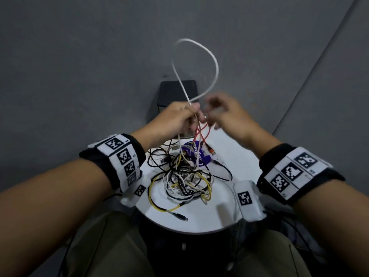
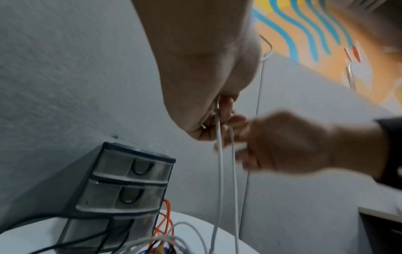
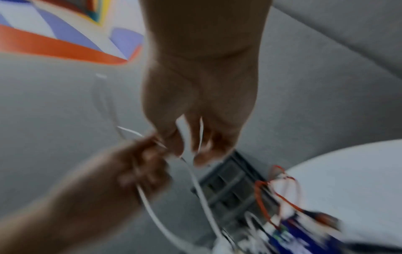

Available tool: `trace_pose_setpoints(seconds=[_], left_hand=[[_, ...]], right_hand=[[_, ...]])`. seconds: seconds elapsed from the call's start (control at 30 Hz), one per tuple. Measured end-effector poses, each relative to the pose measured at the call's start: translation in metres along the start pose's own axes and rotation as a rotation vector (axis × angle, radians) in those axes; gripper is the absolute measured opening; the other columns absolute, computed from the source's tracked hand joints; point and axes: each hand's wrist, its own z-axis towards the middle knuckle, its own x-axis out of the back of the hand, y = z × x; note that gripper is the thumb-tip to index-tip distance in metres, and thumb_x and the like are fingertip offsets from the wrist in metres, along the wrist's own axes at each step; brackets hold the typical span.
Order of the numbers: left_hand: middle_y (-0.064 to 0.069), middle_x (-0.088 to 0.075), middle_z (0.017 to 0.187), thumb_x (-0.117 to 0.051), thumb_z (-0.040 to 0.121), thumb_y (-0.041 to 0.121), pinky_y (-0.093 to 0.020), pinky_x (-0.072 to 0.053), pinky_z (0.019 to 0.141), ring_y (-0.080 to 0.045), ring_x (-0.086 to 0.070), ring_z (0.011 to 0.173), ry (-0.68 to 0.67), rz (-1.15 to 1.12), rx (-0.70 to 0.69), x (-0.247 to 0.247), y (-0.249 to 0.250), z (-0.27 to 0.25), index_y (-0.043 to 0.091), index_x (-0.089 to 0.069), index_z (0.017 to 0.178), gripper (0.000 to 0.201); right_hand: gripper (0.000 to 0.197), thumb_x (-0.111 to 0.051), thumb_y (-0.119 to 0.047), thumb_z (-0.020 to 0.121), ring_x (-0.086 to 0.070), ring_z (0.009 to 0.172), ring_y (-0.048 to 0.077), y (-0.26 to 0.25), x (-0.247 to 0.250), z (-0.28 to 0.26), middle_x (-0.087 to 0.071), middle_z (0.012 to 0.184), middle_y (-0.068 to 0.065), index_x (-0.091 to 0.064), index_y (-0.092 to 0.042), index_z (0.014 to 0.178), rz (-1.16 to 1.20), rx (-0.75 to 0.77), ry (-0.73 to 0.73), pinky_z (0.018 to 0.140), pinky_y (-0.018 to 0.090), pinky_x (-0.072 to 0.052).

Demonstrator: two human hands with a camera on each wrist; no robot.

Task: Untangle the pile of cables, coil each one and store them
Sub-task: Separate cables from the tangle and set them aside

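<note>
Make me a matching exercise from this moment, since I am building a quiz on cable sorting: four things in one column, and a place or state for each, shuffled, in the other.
Things:
1. white cable
2. yellow cable
3. drawer unit
4. red cable

Places or states:
A. stands at the far edge of the round table, drawers closed
B. looped in the air above the left hand
C. hangs below the two hands, plug resting on the table
D. lies on the table at the near side of the pile

Pairs: 1-B, 2-D, 3-A, 4-C

Grey floor (image 1: pixel 79 56); round white table (image 1: pixel 219 220); possibly painted mural (image 2: pixel 315 25) behind.
</note>
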Motion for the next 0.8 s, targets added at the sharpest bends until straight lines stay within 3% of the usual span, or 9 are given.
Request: trace_pose_setpoints(seconds=[0.03,0.1,0.2,0.33,0.47,0.57,0.63,0.73,0.8], left_hand=[[-0.006,-0.056,0.061,-0.036,0.111,0.025,-0.019,-0.032,0.044,-0.003,-0.039,0.039,0.028,-0.028,-0.044,0.003,0.004,0.002,0.003,-0.066,0.091,0.042],[-0.007,-0.057,0.065,-0.035,0.111,0.024,-0.021,-0.033,0.044,-0.003,-0.036,0.038,0.067,-0.092,-0.114,0.007,0.015,0.004,0.001,-0.066,0.096,0.042],[-0.009,-0.056,0.072,-0.035,0.111,0.028,-0.023,-0.025,0.040,-0.006,-0.026,0.039,0.096,-0.166,-0.189,0.014,0.027,0.008,-0.001,-0.067,0.105,0.043],[-0.004,-0.054,0.069,-0.036,0.110,0.033,-0.018,-0.013,0.040,-0.008,-0.019,0.040,0.154,-0.179,-0.111,0.025,0.030,0.013,0.008,-0.068,0.121,0.042],[-0.003,-0.060,0.069,-0.036,0.110,0.036,-0.015,-0.019,0.037,-0.004,-0.024,0.037,0.202,-0.215,0.053,0.029,0.019,0.013,0.022,-0.063,0.133,0.039],[-0.005,-0.071,0.089,-0.038,0.109,0.035,-0.017,-0.026,0.047,-0.003,-0.036,0.040,0.194,-0.079,0.154,0.021,0.013,0.010,0.028,-0.057,0.140,0.037],[-0.005,-0.069,0.092,-0.045,0.107,0.029,-0.016,-0.024,0.044,-0.002,-0.039,0.038,0.148,-0.031,0.165,0.011,0.012,0.005,0.022,-0.063,0.130,0.031],[0.004,-0.074,0.083,-0.054,0.101,0.030,-0.021,-0.023,0.049,-0.015,-0.046,0.056,0.042,0.023,0.169,0.001,0.009,0.000,0.021,-0.075,0.097,0.024],[-0.001,-0.074,0.081,-0.056,0.099,0.028,-0.022,-0.025,0.046,-0.008,-0.046,0.052,-0.063,0.083,0.172,-0.003,0.008,-0.002,0.010,-0.076,0.093,0.027]], right_hand=[[0.024,-0.065,-0.004,0.088,-0.060,0.074,0.014,0.011,-0.004,-0.007,-0.067,0.108,0.015,-0.063,-0.019,0.107,-0.058,-0.062,-0.161,0.061,0.024,-0.051],[0.023,-0.066,-0.012,0.095,-0.060,0.072,0.005,0.026,-0.015,-0.020,-0.067,0.101,0.000,-0.066,-0.018,0.117,-0.116,-0.108,-0.369,0.063,0.016,-0.047],[0.019,-0.056,-0.020,0.103,-0.055,0.064,0.001,0.031,-0.028,-0.029,-0.062,0.083,-0.007,-0.069,-0.008,0.111,-0.138,-0.099,-0.430,0.057,0.011,-0.041],[0.028,-0.050,-0.024,0.105,-0.060,0.071,0.016,0.020,-0.026,-0.015,-0.065,0.076,-0.002,-0.069,-0.017,0.085,-0.325,-0.011,-0.302,0.060,0.023,-0.044],[0.026,-0.054,-0.023,0.100,-0.065,0.070,0.024,0.006,-0.014,0.001,-0.073,0.086,0.012,-0.075,-0.015,0.086,-0.257,0.006,-0.065,0.063,0.034,-0.049],[0.027,-0.054,-0.025,0.097,-0.067,0.073,0.032,-0.002,-0.012,0.004,-0.074,0.086,0.013,-0.075,-0.016,0.081,-0.160,-0.005,0.028,0.064,0.035,-0.047],[0.031,-0.050,-0.024,0.100,-0.063,0.067,0.027,-0.009,-0.012,0.004,-0.073,0.084,0.014,-0.072,-0.015,0.080,-0.126,0.013,0.046,0.062,0.034,-0.046],[0.034,-0.043,-0.021,0.105,-0.058,0.057,0.015,-0.023,-0.008,0.008,-0.070,0.078,0.013,-0.065,-0.013,0.081,-0.031,0.038,0.137,0.054,0.026,-0.044],[0.033,-0.038,-0.019,0.108,-0.053,0.049,0.014,-0.030,-0.001,0.013,-0.069,0.078,0.013,-0.059,-0.012,0.083,0.084,0.038,0.201,0.047,0.021,-0.042]])
